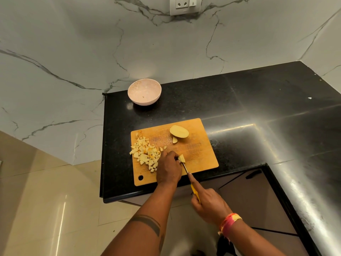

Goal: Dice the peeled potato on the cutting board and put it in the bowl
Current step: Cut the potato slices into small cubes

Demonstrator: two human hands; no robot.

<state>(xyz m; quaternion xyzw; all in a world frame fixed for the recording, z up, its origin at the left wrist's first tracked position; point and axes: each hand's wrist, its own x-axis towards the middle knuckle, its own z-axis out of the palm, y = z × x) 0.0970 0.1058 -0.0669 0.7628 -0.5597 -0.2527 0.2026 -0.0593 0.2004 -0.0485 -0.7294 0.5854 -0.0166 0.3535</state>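
potato half (pixel 179 131) on cutting board (pixel 199 154) | dice (pixel 145 154) (left side) | bowl (pixel 144 91) beyond

Home kitchen: black speckled granite L-shaped countertop (pixel 239 100), white grey-veined marble wall (pixel 73 43) behind, white wall socket (pixel 185 5) far centre, brown base cabinets (pixel 258 200) near right, beige glossy floor tiles (pixel 46 200) left.

My left grip (pixel 168 168) pins a potato piece (pixel 182 158) on the cutting board (pixel 200 154); my right grip (pixel 208 205) holds the knife (pixel 186 169) against it. Diced cubes (pixel 145 153) lie left, a half potato (pixel 179 131) far, the bowl (pixel 144 91) beyond on the tabletop (pixel 239 100).
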